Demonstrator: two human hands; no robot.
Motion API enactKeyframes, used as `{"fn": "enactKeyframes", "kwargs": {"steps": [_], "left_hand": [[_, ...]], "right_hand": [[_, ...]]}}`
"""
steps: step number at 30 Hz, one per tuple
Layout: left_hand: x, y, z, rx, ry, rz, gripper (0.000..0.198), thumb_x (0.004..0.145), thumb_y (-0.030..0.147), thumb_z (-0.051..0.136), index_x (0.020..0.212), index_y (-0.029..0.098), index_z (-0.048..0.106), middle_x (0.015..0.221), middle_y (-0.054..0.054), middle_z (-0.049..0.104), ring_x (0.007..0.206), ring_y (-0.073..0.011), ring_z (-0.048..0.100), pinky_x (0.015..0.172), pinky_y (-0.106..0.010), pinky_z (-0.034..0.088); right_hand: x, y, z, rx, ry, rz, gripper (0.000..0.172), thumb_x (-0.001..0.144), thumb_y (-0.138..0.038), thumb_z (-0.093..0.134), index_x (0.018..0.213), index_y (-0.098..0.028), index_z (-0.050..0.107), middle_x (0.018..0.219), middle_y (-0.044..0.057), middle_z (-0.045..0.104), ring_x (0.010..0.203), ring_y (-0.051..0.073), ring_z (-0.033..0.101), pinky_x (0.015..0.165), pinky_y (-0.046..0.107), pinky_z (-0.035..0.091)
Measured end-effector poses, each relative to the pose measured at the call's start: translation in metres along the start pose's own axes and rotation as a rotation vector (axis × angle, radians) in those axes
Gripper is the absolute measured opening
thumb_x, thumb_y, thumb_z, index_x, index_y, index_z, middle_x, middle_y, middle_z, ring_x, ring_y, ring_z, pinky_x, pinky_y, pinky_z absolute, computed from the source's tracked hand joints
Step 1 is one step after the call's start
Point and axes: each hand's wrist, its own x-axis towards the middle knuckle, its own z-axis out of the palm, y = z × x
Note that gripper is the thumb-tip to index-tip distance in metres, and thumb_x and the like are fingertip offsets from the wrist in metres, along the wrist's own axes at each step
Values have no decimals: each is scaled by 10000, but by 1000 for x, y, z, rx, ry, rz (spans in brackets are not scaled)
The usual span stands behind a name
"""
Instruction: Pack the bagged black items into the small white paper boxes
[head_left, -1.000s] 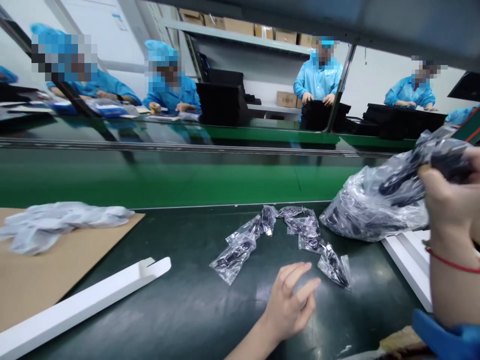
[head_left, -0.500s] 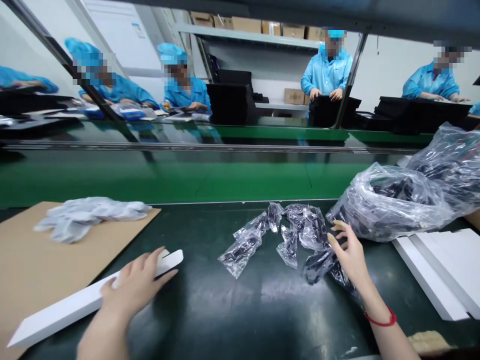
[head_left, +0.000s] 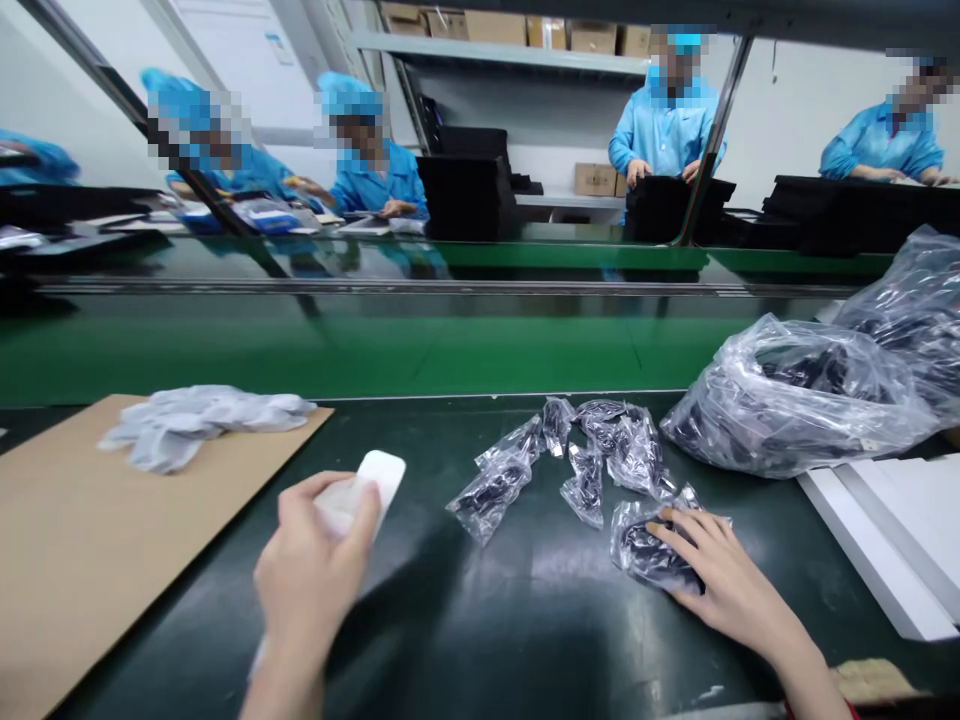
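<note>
My left hand (head_left: 311,560) is closed around a long narrow white box (head_left: 382,485), its end flap pointing up and away from me. The rest of the box is mostly hidden behind the hand and wrist. My right hand (head_left: 716,575) rests with extended fingers on a cable in a clear plastic bag (head_left: 645,550), fingertips touching the plastic. Beyond it, several more bagged black cables (head_left: 585,485) lie loosely on the dark green table (head_left: 480,640).
A large clear plastic bag of cables (head_left: 802,410) sits at the right, beside flat white boxes (head_left: 885,545). Pale gloves (head_left: 202,420) lie on a cardboard sheet (head_left: 150,540) at the left. A green conveyor (head_left: 480,350) runs behind the table; people in blue work beyond it.
My left hand has lifted the white box off the table and cardboard, tilting its flap end upward. My right hand has come down nearer to me onto a bagged cable.
</note>
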Motion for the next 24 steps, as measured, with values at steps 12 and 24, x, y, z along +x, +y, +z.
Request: {"fn": "enactKeyframes", "kwargs": {"steps": [12, 24], "left_hand": [[-126, 145, 46, -984, -20, 418, 100, 957, 254, 511, 1041, 202, 491, 844, -26, 611, 714, -146, 627, 595, -262, 533], [-137, 151, 56, -914, -145, 559, 198, 969, 283, 462, 1153, 213, 487, 924, -64, 605, 740, -156, 615, 615, -275, 546]], "right_hand": [[13, -7, 15, 390, 559, 449, 324, 923, -465, 547, 1004, -193, 704, 992, 86, 753, 898, 230, 720, 775, 332, 577], [21, -21, 17, 722, 333, 639, 732, 638, -504, 781, 1251, -215, 506, 936, 64, 764, 809, 244, 739, 742, 355, 602]]}}
